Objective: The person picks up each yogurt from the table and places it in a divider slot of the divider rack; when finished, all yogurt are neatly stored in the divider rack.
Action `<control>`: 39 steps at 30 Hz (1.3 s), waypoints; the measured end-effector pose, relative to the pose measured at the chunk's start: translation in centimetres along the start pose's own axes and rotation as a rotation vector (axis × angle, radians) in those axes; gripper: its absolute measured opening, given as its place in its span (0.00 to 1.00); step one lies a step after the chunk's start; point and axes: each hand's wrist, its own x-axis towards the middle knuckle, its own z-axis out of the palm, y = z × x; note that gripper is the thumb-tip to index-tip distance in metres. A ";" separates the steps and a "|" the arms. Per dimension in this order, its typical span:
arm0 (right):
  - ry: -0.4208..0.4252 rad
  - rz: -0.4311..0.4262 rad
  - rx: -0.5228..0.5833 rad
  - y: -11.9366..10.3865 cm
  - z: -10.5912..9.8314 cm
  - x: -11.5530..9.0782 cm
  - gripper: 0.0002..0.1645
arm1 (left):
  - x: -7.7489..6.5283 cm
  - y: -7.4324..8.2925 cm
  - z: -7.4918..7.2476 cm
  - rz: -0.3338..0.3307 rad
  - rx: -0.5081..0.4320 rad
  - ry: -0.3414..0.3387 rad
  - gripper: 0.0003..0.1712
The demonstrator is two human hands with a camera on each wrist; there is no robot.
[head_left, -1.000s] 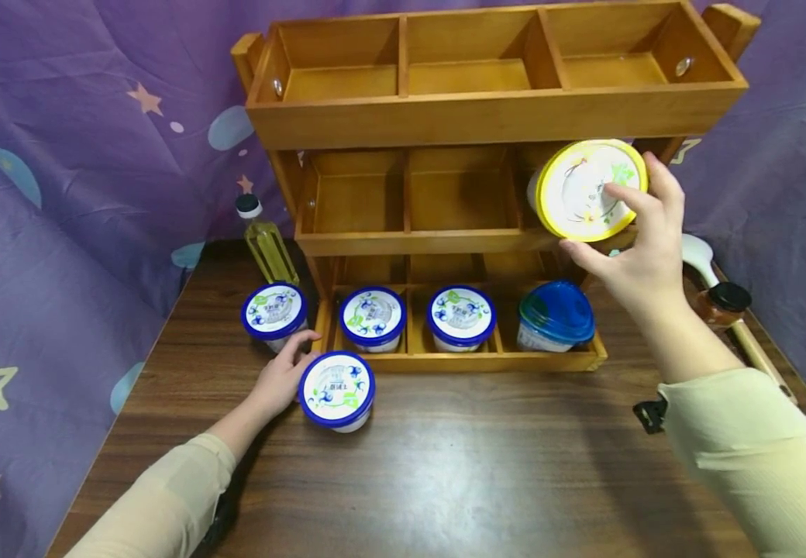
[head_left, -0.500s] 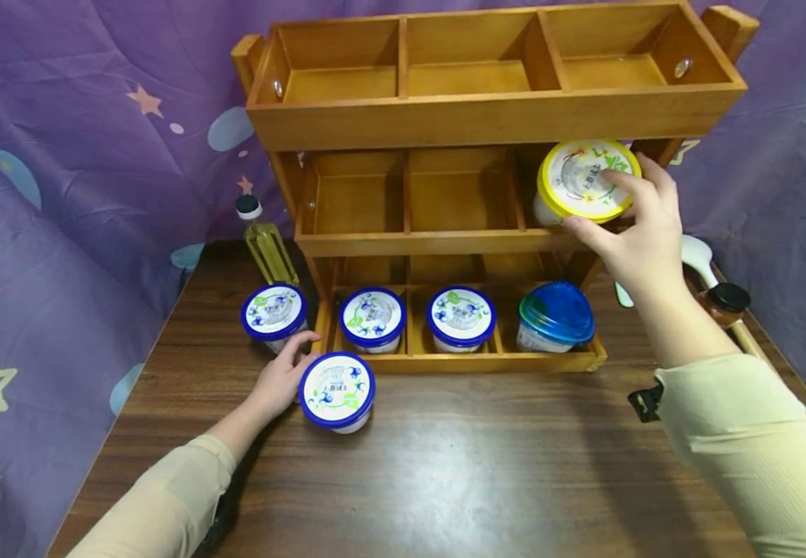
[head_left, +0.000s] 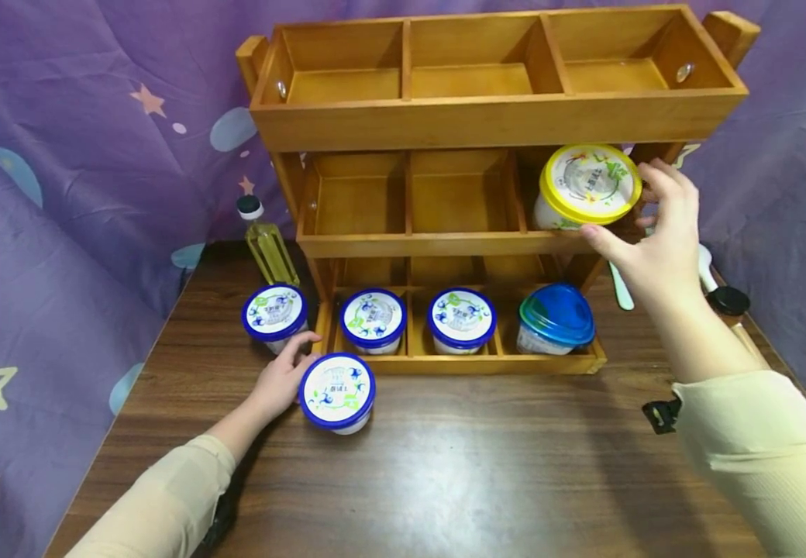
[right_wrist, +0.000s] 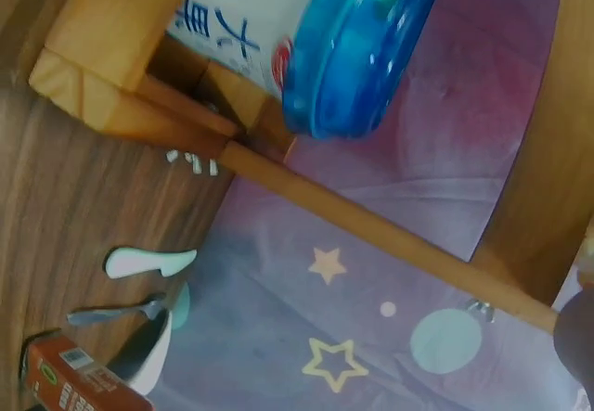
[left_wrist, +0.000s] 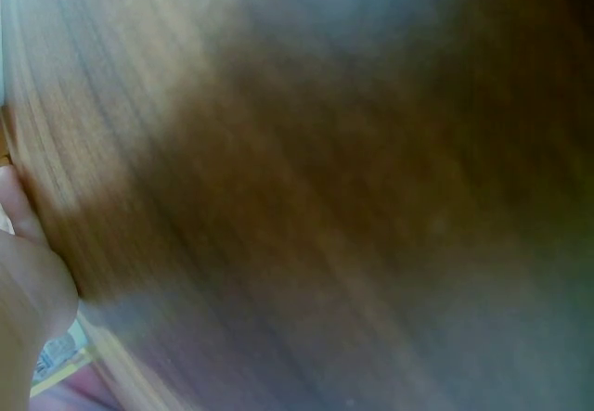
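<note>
A white tub with a yellow-rimmed lid point(head_left: 591, 186) sits in the right compartment of the middle shelf tier. My right hand point(head_left: 661, 225) is at its right and front side, thumb near the tub's lower front and fingers spread loosely beside the lid. On the table, my left hand point(head_left: 280, 380) rests with relaxed fingers against the left side of a blue-lidded tub point(head_left: 336, 391). Another blue-lidded tub point(head_left: 274, 314) stands just behind that hand. Only the edge of the left hand point(left_wrist: 37, 290) shows in the left wrist view.
The three-tier wooden rack point(head_left: 497, 120) has blue-lidded tubs point(head_left: 373, 319) and a tub with a translucent blue lid point(head_left: 558, 314) on its lowest tier. An oil bottle point(head_left: 269, 248) stands left. A dark-lidded jar point(head_left: 727, 301) and utensils lie right.
The yellow-lidded tub has levelled and settled into the middle tier's right compartment. My right hand has loosened and shifted a little right. The left hand has stayed still.
</note>
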 end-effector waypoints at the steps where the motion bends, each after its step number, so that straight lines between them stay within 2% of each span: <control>1: 0.030 -0.034 0.013 0.0 0.0 -0.2 0.47 | 0.0 0.0 0.0 0.002 0.001 0.000 0.17; 3: 0.092 -0.093 0.047 -0.1 0.0 -0.7 0.48 | 0.0 0.0 0.0 0.005 0.002 0.001 0.17; 6: 0.139 -0.162 0.085 -0.7 0.2 -1.4 0.56 | 0.0 0.1 0.0 0.005 0.004 -0.001 0.17; 8: 0.134 -0.183 0.144 -1.4 0.7 -1.9 0.57 | -0.1 0.1 0.0 0.004 0.001 -0.002 0.17; 11: 0.066 -0.200 0.253 -2.2 1.9 -3.1 0.55 | 0.0 0.1 0.0 0.003 0.000 0.001 0.17; 15: -0.089 -0.209 0.363 -2.6 4.1 -5.3 0.50 | 0.1 0.1 0.0 0.006 0.013 0.001 0.17; 21: -0.354 -0.234 0.310 -3.4 7.4 -8.7 0.39 | 0.0 0.3 0.1 0.001 0.019 -0.005 0.17; 25: -0.566 -0.233 0.285 -4.3 9.7 -10.6 0.39 | 0.0 0.1 0.1 0.005 0.037 0.009 0.17; 31: -0.898 -0.192 0.286 -5.9 12.1 -12.6 0.43 | 0.0 0.0 0.0 0.016 0.038 0.015 0.17; 34: -0.992 -0.192 0.272 -6.6 13.1 -13.4 0.45 | 0.0 0.0 0.0 0.014 0.045 0.016 0.17; 39: -1.035 -0.223 0.237 -7.4 14.5 -14.3 0.48 | 0.0 0.0 0.0 0.013 0.049 0.011 0.18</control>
